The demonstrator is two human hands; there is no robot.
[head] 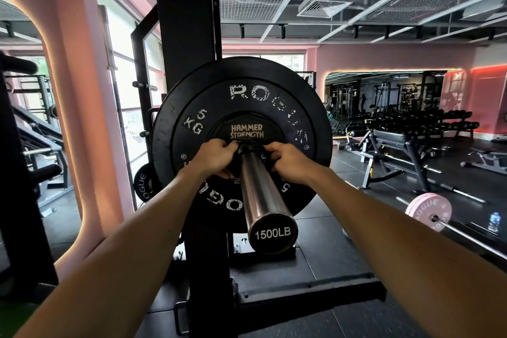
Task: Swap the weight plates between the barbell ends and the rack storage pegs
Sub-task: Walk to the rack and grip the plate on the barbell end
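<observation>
Pink gym walls frame the rack upright (pixel 189 22) as your left hand (pixel 216 156) and right hand (pixel 288 163) pinch the small Hammer Strength plate (pixel 245 132) against the Rogue plate (pixel 241 107); draw it evenly along the sleeve (pixel 260 192).

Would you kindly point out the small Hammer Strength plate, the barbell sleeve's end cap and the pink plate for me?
Hammer Strength plate (pixel 247 131): head view, on its gold lettering.
Barbell end cap (pixel 272 233): head view, on the 1500LB marking.
Pink plate (pixel 428 210): head view, on its pink face, lower right.
</observation>
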